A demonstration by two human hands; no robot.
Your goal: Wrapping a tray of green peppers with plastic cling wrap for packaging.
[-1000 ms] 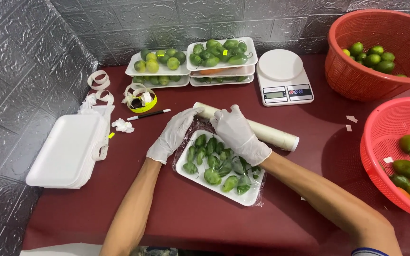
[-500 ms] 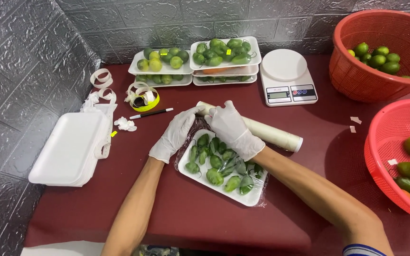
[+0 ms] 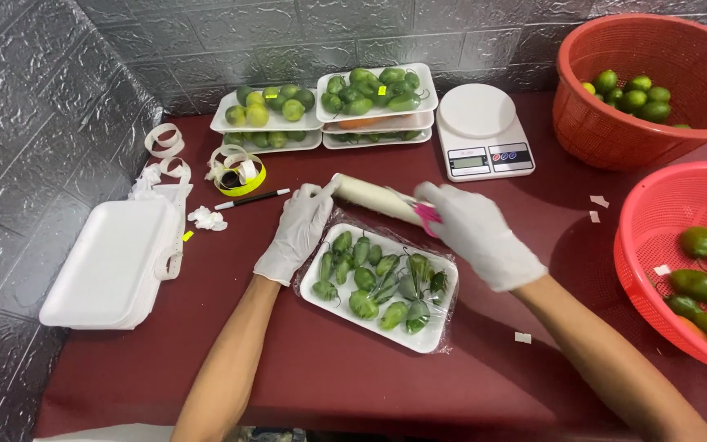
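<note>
Tray of peppers (image 3: 379, 282): a white foam tray filled with small green peppers is lying on the dark red table (image 3: 288, 368), between the two gloved hands and just in front of the roll; clear film is lying over it, bunching at its edges.
Roll of film (image 3: 370, 196): a pale roll of cling film is lying across the table just behind the tray, slanting from upper left to lower right.
Left hand (image 3: 298, 233): gloved in white, it is resting palm down at the tray's left end, fingers stretched loosely together, fingertips touching the roll's left end.
Right hand (image 3: 476, 233): gloved and blurred, it is hovering over the tray's right rear corner at the roll's right end – fingers curled, a pink object (image 3: 429, 218) showing at them; whether it is pinching the film cannot be told.
Finished trays (image 3: 325, 110): stacked foam trays of green limes and peppers are standing at the back by the wall, well apart from the hands.
Scale (image 3: 483, 135): a white kitchen scale is sitting behind the right hand.
Baskets: a red basket (image 3: 656, 139) of limes is sitting at the far right corner – a second red basket (image 3: 648, 254) with peppers and carrots is nearer, right of the right arm.
Empty trays (image 3: 112, 262): a stack of white foam trays is lying left of the left hand, near a tape roll (image 3: 239, 173) and a pen (image 3: 251, 198).
</note>
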